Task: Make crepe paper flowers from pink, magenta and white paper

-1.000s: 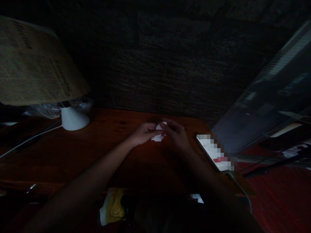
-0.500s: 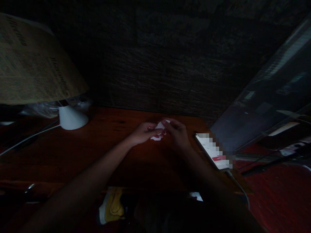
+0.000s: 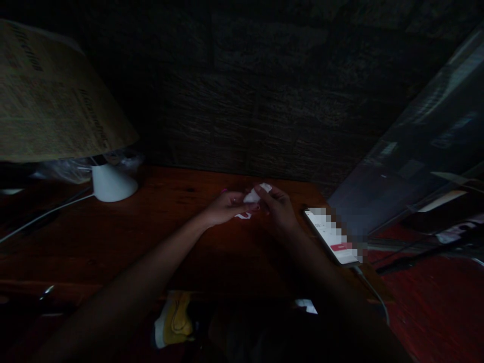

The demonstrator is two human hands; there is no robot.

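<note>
Dim light falls on a crumpled white tissue [image 3: 257, 194] held between my two hands above the wooden table. My left hand [image 3: 226, 207] is closed on its left side, the thumb stretched across the lower edge. A white flap of it hangs below that thumb. On the right, my right hand [image 3: 278, 204] pinches the upper part between thumb and fingers. A small pink spot shows just behind my left hand; I cannot make out what it is.
A lamp [image 3: 113, 184] with a newsprint shade stands at the left, its white cord running off. A lit phone [image 3: 333, 237] with a cable lies near the table's right edge. Behind is a dark brick wall [image 3: 234, 101]. Something yellow and white [image 3: 176, 320] is below the front edge.
My right hand has shifted the tissue slightly up and to the right. Less of the flap below my left thumb shows, and the pink spot behind my left hand has come into view.
</note>
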